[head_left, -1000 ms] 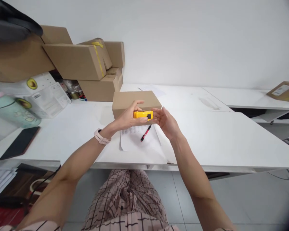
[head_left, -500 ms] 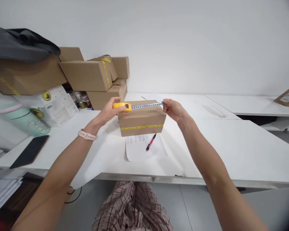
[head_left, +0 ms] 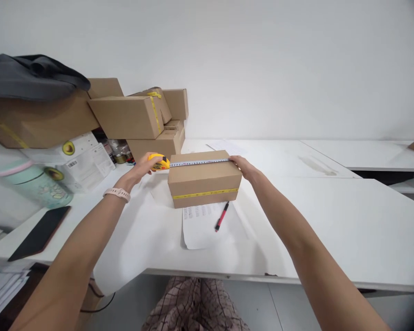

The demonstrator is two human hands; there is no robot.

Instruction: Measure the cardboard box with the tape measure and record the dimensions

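Observation:
A closed cardboard box with a yellow printed strip along its front stands on the white table. Just left of its top edge, my left hand is closed around the yellow case of a tape measure. The blade runs out to the right, along the box's top face. At the top right edge of the box, my right hand pinches the blade's end. In front of the box lies a printed paper sheet, partly under it, with a red and black pen on top.
Several cardboard boxes are stacked at the back left, with a dark bag on one. A mint tumbler and a dark flat case stand and lie at the left. Another sheet lies behind the box.
My left hand has drawn the case leftward, so more blade is out. The blade has come down onto the box's top, and my right hand has lowered to the box's right edge.

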